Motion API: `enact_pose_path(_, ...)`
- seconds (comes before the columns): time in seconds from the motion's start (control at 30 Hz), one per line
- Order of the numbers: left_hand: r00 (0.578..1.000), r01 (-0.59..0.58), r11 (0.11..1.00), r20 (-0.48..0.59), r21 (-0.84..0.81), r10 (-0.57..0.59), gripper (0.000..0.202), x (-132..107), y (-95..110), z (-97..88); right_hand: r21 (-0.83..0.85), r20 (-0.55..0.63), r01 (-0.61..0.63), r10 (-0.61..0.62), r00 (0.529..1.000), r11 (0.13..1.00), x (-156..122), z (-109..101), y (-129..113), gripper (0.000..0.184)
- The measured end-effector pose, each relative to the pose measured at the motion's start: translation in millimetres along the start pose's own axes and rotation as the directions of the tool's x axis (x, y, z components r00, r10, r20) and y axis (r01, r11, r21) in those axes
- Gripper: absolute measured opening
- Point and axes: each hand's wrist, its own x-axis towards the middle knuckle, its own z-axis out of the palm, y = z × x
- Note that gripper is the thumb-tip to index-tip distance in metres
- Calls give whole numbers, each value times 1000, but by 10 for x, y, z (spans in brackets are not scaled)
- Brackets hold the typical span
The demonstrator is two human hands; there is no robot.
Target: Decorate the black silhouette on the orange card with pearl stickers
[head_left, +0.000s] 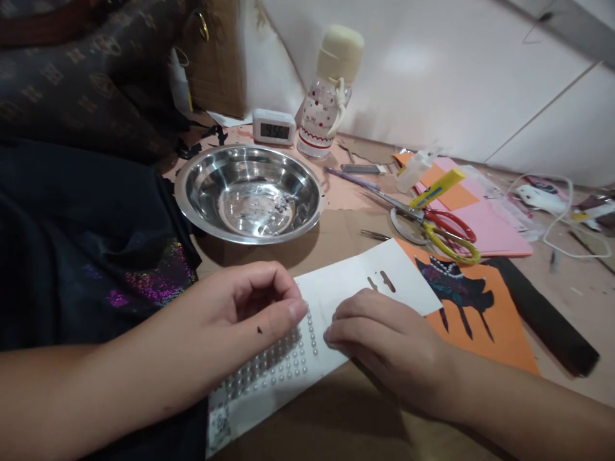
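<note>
The left hand (230,320), loosely curled, thumbs down the white card sheet of stick-on pearl beads (355,282) at the worktop's (336,416) near edge. The right hand's (384,346) bent fingertips pick at a row, grip hidden. Peeling one bead, likely; lifting it wants a steady sheet.

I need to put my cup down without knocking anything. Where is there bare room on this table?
Bare brown tabletop lies between the steel bowl, the white sheet and the tweezers. Another patch lies at the near edge, between the wrists of the left hand and right hand. It is crowded around the scissors, pink paper and cable.
</note>
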Motion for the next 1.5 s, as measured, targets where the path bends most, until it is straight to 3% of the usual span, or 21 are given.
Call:
enact_pose_path(0.17, 1000, -14, 999, -2, 29, 14, 19, 2, -6, 5, -67, 84, 77, -71, 994, 995, -3, -54, -9, 23)
enact_pose_path(0.47, 1000, -16, 998, 19, 66, 15, 21, -2, -31, -4, -105, 148, 115, -99, 984, 988, -12, -88, -26, 15)
enact_pose_path(0.73, 1000, -9, 999, 15, 54, 8, 20, -1, -19, 2, -16, 13, 44, -43, 999, 999, -21, -86, 5, 20)
enact_pose_path(1.5, 1000, -16, 995, 7, 97, 15, 20, 7, 13, 3, -103, 130, 131, -117, 985, 986, 7, -127, 20, 15)
